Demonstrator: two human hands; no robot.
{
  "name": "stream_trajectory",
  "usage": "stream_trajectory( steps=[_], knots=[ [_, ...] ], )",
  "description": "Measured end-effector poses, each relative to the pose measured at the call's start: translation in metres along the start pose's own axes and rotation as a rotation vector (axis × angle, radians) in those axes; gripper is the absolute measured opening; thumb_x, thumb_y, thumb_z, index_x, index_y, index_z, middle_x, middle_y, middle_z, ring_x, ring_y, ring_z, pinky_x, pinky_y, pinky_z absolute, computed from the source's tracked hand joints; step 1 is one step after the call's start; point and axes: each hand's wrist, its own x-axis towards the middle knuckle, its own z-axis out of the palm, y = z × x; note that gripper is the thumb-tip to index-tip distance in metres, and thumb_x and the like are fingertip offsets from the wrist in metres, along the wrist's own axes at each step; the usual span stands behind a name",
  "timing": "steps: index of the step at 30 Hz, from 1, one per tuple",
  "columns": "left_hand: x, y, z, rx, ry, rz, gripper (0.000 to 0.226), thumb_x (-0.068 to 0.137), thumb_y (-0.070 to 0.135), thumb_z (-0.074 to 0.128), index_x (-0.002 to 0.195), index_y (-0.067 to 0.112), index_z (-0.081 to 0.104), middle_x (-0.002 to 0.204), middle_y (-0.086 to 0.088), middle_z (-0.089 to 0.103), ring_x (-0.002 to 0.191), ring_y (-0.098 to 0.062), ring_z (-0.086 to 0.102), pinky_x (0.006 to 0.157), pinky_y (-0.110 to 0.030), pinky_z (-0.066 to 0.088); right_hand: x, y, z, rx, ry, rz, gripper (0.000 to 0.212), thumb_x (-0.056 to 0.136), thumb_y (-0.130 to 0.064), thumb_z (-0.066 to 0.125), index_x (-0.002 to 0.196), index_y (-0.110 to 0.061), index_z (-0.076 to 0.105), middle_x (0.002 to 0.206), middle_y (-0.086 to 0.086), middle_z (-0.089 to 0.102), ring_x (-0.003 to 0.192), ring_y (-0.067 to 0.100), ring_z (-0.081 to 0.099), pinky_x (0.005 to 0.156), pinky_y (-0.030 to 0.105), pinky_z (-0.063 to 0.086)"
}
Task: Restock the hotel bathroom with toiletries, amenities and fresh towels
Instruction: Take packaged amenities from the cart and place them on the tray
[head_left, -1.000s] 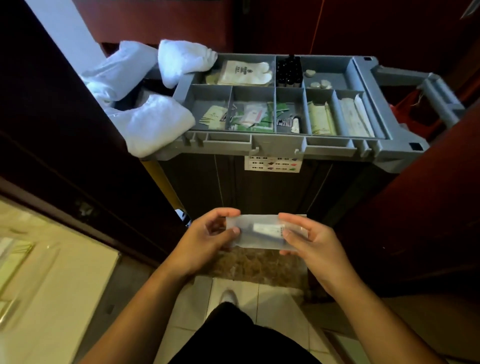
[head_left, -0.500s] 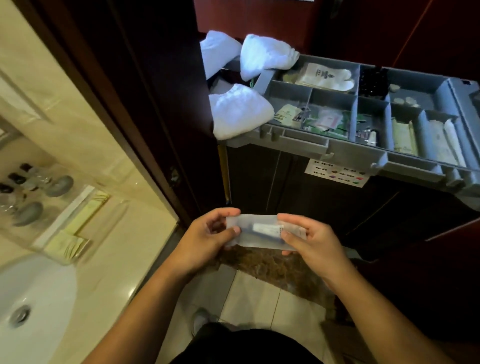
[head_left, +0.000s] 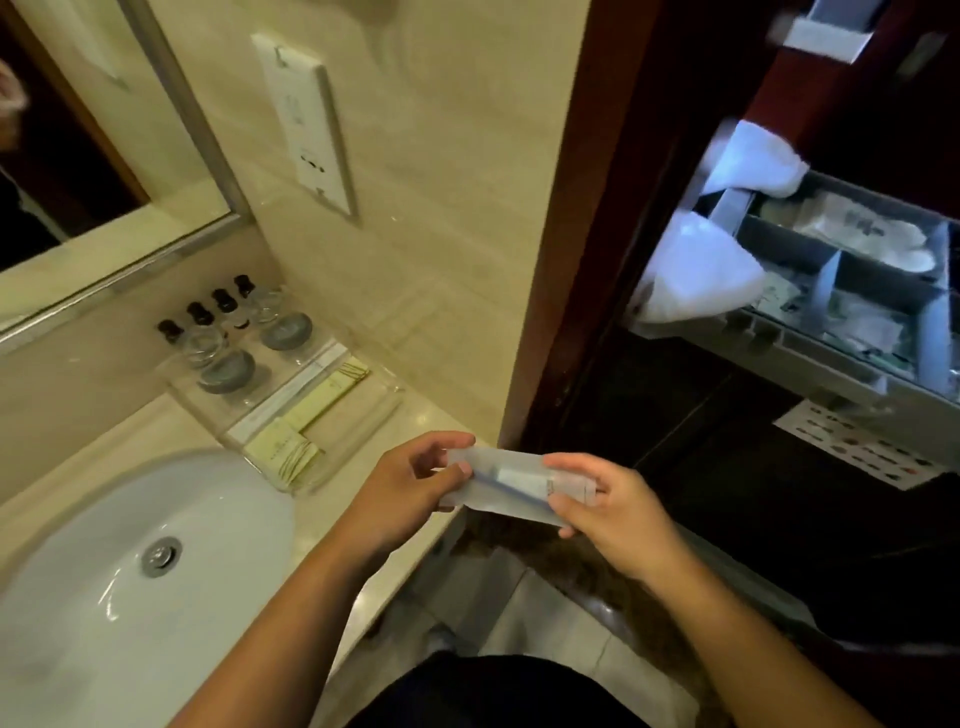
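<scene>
Midway between sink (head_left: 130, 545) and cart (head_left: 810, 353), a clear packet (head_left: 511, 486) with a toothbrush kit inside is held above the counter's edge (head_left: 332, 499), left hand (head_left: 402, 491) pinching one end, right hand (head_left: 613, 512) pinching the other.

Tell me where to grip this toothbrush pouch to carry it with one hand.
Probably pinch the pouch at its middle, coming from above, thumb on one face and fingers on the other. It is a flat, thin sleeve held level between the left hand and right hand; the toothbrush and tube inside stiffen the middle.
</scene>
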Motion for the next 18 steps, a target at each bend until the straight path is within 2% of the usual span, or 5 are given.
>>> stream_trajectory(
  steps=[7,10,12,15,18],
  knots=[
    [0.001,-0.016,-0.087,-0.035,0.117,-0.028,0.021,0.098,0.025,0.070,0.115,0.036,0.075,0.108,-0.002,0.072,0.095,-0.018,0.071,0.078,-0.029,0.063,0.046,-0.037,0.074,-0.019,-0.106,-0.058,0.035,0.094,-0.009,0.072,0.108,-0.041,0.072,0.115,-0.007,0.069,0.082,0.010,0.068,0.059,0.017,0.053],
    [-0.003,-0.024,-0.111,-0.073,0.173,-0.029,0.022,0.097,0.022,0.071,0.115,0.035,0.074,0.104,-0.007,0.071,0.083,-0.009,0.069,0.076,-0.027,0.060,0.061,-0.046,0.095,-0.042,-0.137,-0.074,0.039,0.094,-0.003,0.069,0.111,-0.038,0.074,0.109,-0.004,0.072,0.071,0.001,0.068,0.059,0.016,0.051],
    [-0.006,-0.030,-0.123,-0.091,0.209,-0.038,0.023,0.097,0.021,0.072,0.116,0.034,0.074,0.108,-0.012,0.070,0.080,-0.008,0.067,0.074,-0.026,0.059,0.071,-0.051,0.105,-0.031,-0.149,-0.076,0.041,0.094,0.002,0.066,0.111,-0.035,0.075,0.111,-0.002,0.073,0.076,0.002,0.071,0.061,0.019,0.054],
    [-0.009,-0.041,-0.137,-0.106,0.255,-0.050,0.025,0.096,0.023,0.074,0.116,0.037,0.072,0.112,-0.017,0.069,0.087,-0.021,0.070,0.076,-0.029,0.060,0.086,-0.055,0.119,-0.046,-0.154,-0.104,0.044,0.095,0.005,0.062,0.108,-0.034,0.076,0.112,-0.003,0.073,0.079,0.005,0.072,0.061,0.020,0.055],
    [-0.010,-0.052,-0.148,-0.132,0.292,-0.059,0.028,0.095,0.020,0.074,0.118,0.036,0.072,0.109,-0.021,0.069,0.081,-0.015,0.068,0.071,-0.024,0.058,0.100,-0.058,0.132,-0.093,-0.149,-0.149,0.050,0.093,0.008,0.061,0.099,-0.038,0.079,0.105,-0.009,0.075,0.080,0.007,0.070,0.063,0.022,0.055]
  ],
)
